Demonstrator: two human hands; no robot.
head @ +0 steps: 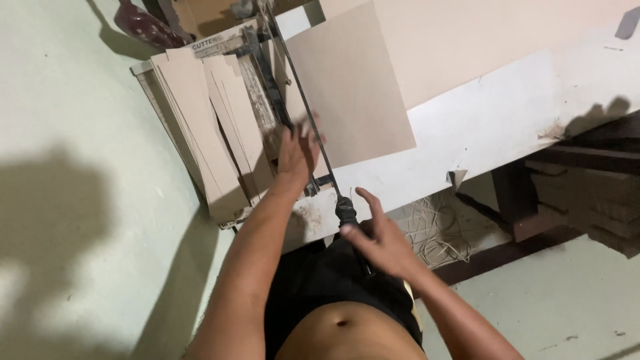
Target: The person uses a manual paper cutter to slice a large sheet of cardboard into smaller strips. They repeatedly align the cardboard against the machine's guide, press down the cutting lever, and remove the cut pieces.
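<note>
A lever-arm paper cutter (267, 87) sits on a white worktable (493, 120). A large tan cardboard sheet (350, 87) lies on its bed, to the right of the blade arm. My left hand (297, 150) presses flat on the cutter bed by the sheet's near left corner, fingers spread. My right hand (377, 240) is at the black handle (347, 210) at the end of the lowered blade arm, thumb touching the grip, fingers loosely apart.
Several cut cardboard strips (213, 127) are stacked to the left of the cutter. Thin trimmings (437, 230) pile up under the table beside dark wooden legs (517, 193). More large sheets (480, 40) lie at the back right. The floor is pale green.
</note>
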